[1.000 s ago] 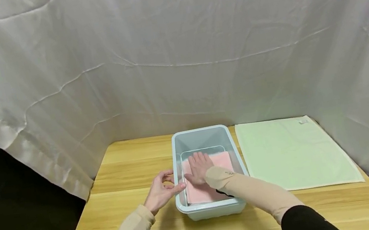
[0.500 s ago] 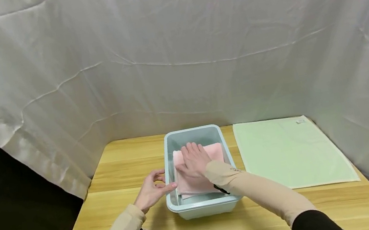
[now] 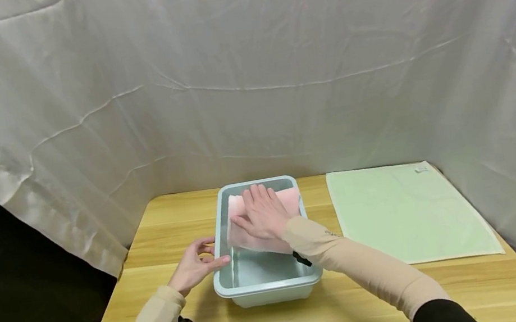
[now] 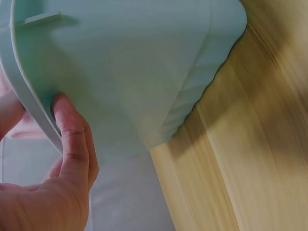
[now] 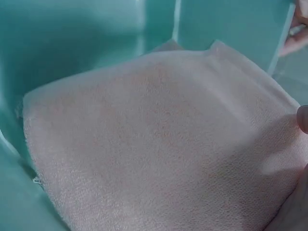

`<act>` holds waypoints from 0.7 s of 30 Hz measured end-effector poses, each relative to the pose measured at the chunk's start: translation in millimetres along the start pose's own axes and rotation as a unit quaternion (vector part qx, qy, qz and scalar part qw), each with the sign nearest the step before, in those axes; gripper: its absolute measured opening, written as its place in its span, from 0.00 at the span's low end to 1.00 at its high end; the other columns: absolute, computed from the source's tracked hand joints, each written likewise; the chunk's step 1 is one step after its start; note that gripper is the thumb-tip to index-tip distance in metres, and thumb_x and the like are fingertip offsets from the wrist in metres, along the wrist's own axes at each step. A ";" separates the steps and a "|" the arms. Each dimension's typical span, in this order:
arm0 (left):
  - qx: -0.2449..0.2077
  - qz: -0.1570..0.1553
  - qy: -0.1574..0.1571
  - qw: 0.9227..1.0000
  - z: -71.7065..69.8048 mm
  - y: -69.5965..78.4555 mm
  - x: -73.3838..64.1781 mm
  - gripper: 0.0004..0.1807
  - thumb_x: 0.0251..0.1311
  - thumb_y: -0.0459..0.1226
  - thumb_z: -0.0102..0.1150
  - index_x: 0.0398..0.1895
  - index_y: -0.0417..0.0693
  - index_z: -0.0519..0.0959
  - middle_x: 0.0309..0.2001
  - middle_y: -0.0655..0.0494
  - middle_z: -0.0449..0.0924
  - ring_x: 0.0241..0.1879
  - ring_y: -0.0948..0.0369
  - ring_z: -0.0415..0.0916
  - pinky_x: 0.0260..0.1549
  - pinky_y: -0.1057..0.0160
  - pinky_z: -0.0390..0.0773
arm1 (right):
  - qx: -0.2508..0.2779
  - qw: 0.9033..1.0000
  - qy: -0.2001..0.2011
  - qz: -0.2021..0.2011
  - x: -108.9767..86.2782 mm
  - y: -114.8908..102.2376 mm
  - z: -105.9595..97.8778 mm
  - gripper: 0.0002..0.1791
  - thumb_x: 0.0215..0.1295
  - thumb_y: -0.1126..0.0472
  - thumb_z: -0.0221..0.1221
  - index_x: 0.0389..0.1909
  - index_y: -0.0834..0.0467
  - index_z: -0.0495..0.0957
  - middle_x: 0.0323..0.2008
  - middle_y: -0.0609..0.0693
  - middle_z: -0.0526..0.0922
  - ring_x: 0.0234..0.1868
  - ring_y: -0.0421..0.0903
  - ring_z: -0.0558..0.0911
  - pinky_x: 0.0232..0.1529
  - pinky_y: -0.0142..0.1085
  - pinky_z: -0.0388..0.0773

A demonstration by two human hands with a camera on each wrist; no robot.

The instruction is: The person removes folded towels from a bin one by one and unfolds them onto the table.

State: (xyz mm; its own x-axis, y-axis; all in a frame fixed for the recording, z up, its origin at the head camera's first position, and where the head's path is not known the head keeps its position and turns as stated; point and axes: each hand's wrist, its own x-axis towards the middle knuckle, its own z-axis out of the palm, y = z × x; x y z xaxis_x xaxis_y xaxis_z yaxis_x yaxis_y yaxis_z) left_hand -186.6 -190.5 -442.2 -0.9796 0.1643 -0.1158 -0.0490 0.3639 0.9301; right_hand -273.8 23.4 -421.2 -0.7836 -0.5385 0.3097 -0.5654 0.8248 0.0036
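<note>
A pale blue plastic basin point(image 3: 270, 285) stands on the table. My left hand point(image 3: 199, 265) grips its left rim, with the thumb over the inside and the fingers outside below the lip, as the left wrist view shows. Inside the basin is a folded pink towel point(image 3: 289, 199), pushed toward the far end and sloping up there. My right hand point(image 3: 262, 212) presses on it with fingers stretched forward, covering its middle. In the right wrist view the terry surface of the towel point(image 5: 134, 134) fills most of the picture, and one near edge stands clear of the basin floor.
A light green towel point(image 3: 410, 215) lies flat on the wooden table point(image 3: 364, 308), to the right of the basin, with a small white tag at its far corner. Grey-white curtains point(image 3: 243, 72) hang behind and on both sides. Dark fabric point(image 3: 18, 292) shows at the left.
The basin has shifted left with both hands. Inside it, the pink towel has slid toward the far end under my right hand, baring the near part of the basin floor.
</note>
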 end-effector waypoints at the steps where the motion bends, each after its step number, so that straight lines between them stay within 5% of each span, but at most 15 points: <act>1: 0.001 0.000 -0.001 1.000 -2.4 -0.1 -0.3 0.37 0.57 0.35 0.72 0.67 0.29 0.66 0.45 0.40 0.76 0.34 0.59 0.78 0.37 0.65 0.81 | 0.002 1.000 0.003 -0.001 1.5 -0.8 -3.9 0.30 0.73 0.35 0.47 0.49 0.61 0.68 0.39 0.55 0.70 0.42 0.52 0.68 0.40 0.40 0.68; 21: 0.055 -0.031 0.013 0.998 -56.2 -13.5 1.2 0.38 0.58 0.36 0.71 0.68 0.29 0.65 0.49 0.40 0.77 0.46 0.56 0.75 0.41 0.65 0.78 | 0.007 0.998 0.060 -0.009 20.3 -10.2 -76.5 0.32 0.74 0.37 0.46 0.57 0.63 0.66 0.43 0.57 0.69 0.43 0.53 0.68 0.41 0.40 0.68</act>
State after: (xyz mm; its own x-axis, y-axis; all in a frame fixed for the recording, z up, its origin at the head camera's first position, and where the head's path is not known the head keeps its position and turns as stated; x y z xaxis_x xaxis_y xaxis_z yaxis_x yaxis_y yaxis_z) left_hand -198.1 -246.7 -435.2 -0.9802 0.1155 -0.1611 -0.0886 0.4716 0.8773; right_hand -264.3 17.2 -342.2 -0.7371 -0.5290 0.4205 -0.5840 0.8117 -0.0024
